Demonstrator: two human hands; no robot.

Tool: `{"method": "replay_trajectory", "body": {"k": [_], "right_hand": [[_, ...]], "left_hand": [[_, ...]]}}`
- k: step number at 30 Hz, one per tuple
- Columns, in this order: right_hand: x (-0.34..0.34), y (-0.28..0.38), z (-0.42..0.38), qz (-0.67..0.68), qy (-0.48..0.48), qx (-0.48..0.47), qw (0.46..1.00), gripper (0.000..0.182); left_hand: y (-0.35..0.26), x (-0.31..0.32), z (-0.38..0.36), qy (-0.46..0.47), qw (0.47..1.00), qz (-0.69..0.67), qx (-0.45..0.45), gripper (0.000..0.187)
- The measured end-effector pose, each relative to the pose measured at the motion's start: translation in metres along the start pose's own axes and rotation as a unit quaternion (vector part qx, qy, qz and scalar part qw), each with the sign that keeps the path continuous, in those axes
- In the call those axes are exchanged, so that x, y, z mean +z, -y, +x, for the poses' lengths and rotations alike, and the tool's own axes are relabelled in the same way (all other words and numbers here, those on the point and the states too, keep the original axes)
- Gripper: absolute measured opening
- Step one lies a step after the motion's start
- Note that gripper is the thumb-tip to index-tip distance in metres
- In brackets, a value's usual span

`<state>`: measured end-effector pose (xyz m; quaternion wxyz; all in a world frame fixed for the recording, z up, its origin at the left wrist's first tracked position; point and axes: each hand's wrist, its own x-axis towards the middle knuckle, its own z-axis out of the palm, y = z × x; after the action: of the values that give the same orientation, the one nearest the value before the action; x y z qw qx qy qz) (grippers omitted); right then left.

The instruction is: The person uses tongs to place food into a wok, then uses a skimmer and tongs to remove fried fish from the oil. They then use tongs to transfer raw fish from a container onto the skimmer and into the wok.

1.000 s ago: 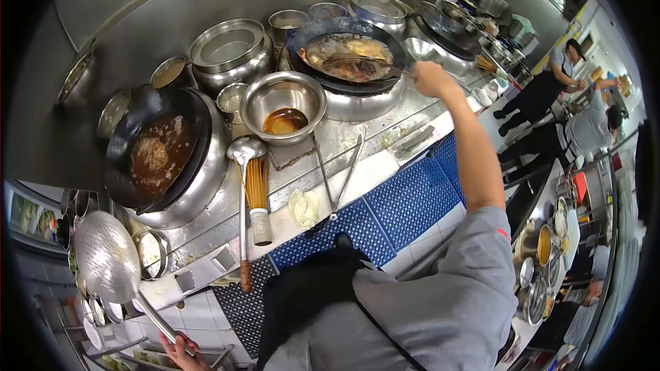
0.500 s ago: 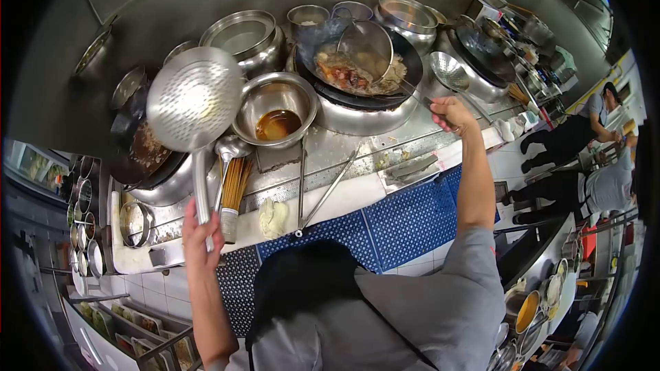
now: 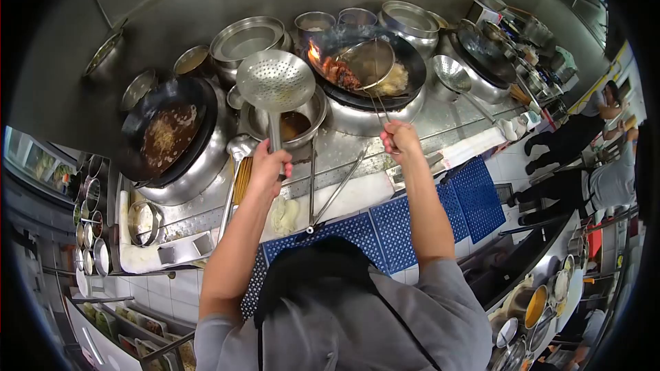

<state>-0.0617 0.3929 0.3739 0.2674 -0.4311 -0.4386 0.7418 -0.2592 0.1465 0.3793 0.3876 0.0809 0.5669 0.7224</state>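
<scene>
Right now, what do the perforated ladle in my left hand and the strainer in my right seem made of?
Perforated ladle: satin-looking metal, likely stainless steel, judging by its soft silvery sheen. Strainer: probably dull metal mesh, hazily see-through inside a thin, glinting rim; which metal is unclear.

A commercial kitchen: woks (image 3: pixel 175 93) along a steel range (image 3: pixel 347 136) (flame (image 3: pixel 314 52) in one), co-workers (image 3: pixel 614 177) nearby.
</scene>
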Motion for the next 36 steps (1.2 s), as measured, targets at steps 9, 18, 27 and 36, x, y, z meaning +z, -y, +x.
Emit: {"method": "replay_trajectory", "body": {"k": [9,18,27,36], "right_hand": [[0.017,-0.008,-0.038,0.080,0.072,0.002,0.994,0.008],[0.063,-0.017,-0.095,-0.200,0.035,-0.148,0.968,0.025],[0.000,0.078,-0.024,-0.495,-0.159,-0.292,0.803,0.024],[-0.102,0.154,0.027,-0.477,-0.102,-0.056,0.871,0.014]], "left_hand": [[0.007,0.007,0.023,0.007,1.000,-0.003,-0.018,0.047],[-0.001,-0.006,0.000,0.063,0.993,-0.083,-0.058,0.029],[0.020,-0.039,-0.010,0.081,0.988,-0.099,-0.084,0.046],[0.025,-0.055,-0.012,0.088,0.988,-0.095,-0.088,0.056]]}}
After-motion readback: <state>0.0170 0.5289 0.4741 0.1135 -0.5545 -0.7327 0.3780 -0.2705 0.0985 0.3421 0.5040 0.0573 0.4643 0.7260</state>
